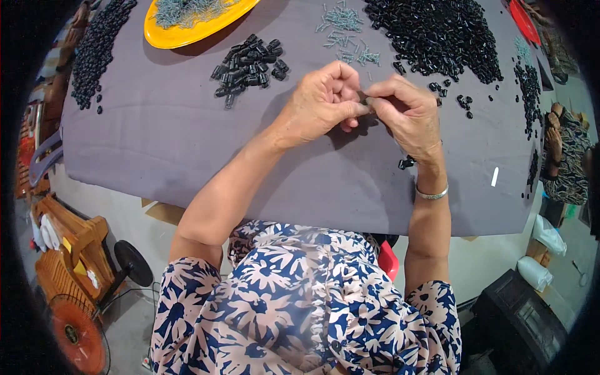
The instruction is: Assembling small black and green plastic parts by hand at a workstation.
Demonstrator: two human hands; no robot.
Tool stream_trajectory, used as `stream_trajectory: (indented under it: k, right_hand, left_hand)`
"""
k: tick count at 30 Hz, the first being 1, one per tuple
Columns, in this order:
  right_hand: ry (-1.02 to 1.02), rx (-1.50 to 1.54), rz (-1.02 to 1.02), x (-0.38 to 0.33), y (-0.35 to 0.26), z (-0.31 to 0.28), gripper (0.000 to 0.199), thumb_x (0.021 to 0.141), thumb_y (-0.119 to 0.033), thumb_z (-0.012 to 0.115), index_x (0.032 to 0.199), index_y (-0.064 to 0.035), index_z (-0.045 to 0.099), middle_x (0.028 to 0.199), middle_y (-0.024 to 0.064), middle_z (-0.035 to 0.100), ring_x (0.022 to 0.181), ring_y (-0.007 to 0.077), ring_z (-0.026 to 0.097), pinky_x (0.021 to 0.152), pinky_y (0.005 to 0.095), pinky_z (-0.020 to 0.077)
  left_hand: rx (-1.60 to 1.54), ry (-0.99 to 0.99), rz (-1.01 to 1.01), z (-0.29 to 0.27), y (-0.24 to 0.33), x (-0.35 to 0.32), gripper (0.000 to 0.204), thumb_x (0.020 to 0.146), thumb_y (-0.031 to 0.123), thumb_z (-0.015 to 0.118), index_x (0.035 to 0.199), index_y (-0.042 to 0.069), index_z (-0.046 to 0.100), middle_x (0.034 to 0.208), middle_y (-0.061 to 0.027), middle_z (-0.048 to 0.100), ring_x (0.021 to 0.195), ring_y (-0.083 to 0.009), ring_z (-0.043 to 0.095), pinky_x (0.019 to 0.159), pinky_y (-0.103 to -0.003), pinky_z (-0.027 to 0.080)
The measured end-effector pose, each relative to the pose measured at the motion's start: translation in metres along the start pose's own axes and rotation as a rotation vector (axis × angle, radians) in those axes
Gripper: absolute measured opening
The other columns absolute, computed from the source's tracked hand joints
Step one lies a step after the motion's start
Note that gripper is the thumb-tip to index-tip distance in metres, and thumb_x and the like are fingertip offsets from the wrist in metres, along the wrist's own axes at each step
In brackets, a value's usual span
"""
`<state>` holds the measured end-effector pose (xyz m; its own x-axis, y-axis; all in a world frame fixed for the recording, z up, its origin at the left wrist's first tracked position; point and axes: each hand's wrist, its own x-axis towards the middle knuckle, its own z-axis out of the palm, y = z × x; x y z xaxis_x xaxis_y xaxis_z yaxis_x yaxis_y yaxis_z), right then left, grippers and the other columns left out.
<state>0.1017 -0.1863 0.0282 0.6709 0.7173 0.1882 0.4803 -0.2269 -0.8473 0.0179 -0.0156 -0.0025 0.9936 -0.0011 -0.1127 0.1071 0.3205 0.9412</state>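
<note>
I'm looking straight down past a patterned blouse (294,294) at two bare hands over a worktop (187,150) covered in grey. The left hand (331,97) has its fingers curled inward, with the thumb stretched out to meet the fingertips of the right hand (406,109). The right has its thumb and forefinger drawn together, a bracelet (432,194) on its wrist. Whatever sits in that pinch is too small and covered for me to make out, so I can't tell how tightly either one is closed, or on what.

Taking the meeting fingertips as the centre of my clock, loose silver screws (340,19) lie at twelve, in a few small bunches. Between one and two spreads a large heap of small black parts (437,37). Near ten lies a modest pile of black fittings (250,65); farther out that way is a yellow plate (169,39) bearing more screws. Past nine, along the worktop's edge, I have a long bank of black pieces (100,53). At five, by the right wrist, sits a little black cluster (406,162) — and at four, a white strip (495,177). Out beyond three is another person's hand (554,137).
</note>
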Motion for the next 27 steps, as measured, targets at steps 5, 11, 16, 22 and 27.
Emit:
stream_trajectory:
  k: [5,11,16,22,27]
  right_hand:
    - [-0.001,0.056,0.036,-0.001,-0.001,0.001,0.010,0.082,0.008,0.062,0.087,0.0015,0.068,0.075,0.0002,0.060,0.065,0.0052,0.054,0.056,0.0196,0.0427]
    - [0.013,0.101,0.015,0.000,-0.004,0.001,0.007,0.084,0.004,0.064,0.088,0.0017,0.068,0.076,0.0001,0.061,0.065,0.0051,0.054,0.056,0.0193,0.0425]
    - [0.064,0.170,0.128,0.001,-0.004,0.004,0.005,0.087,0.000,0.063,0.087,0.0006,0.068,0.078,-0.0007,0.061,0.065,0.0053,0.054,0.057,0.0197,0.0433]
    - [-0.069,0.543,0.498,0.002,-0.001,-0.003,0.011,0.086,-0.010,0.069,0.089,-0.0015,0.063,0.074,0.0001,0.058,0.059,0.0030,0.052,0.048,0.0169,0.0441]
    - [-0.197,0.546,0.603,0.002,0.000,-0.003,0.016,0.087,-0.017,0.066,0.090,-0.0035,0.057,0.067,-0.0025,0.052,0.049,0.0018,0.046,0.038,0.0158,0.0404]
  left_hand:
    - [-0.006,-0.014,0.049,0.001,-0.002,0.000,0.039,0.084,-0.003,0.068,0.116,0.005,0.047,0.075,0.0003,0.057,0.066,-0.0076,0.059,0.061,-0.022,0.053]
    - [0.086,0.016,0.120,0.001,-0.006,0.003,0.041,0.085,-0.004,0.065,0.122,0.002,0.049,0.081,-0.0019,0.060,0.070,-0.0083,0.060,0.064,-0.022,0.053]
    - [0.058,0.083,0.153,0.004,-0.012,0.003,0.032,0.081,-0.007,0.061,0.113,0.000,0.058,0.079,-0.0015,0.063,0.070,-0.0058,0.060,0.065,-0.021,0.052]
    - [0.264,0.134,0.269,0.009,-0.012,0.000,0.028,0.078,-0.005,0.062,0.105,0.002,0.064,0.078,-0.0025,0.064,0.070,-0.0088,0.060,0.063,-0.026,0.050]
    - [0.535,0.084,0.388,0.010,-0.002,-0.004,0.023,0.075,-0.004,0.065,0.096,0.004,0.070,0.079,-0.0067,0.064,0.072,-0.0169,0.063,0.065,-0.029,0.050]
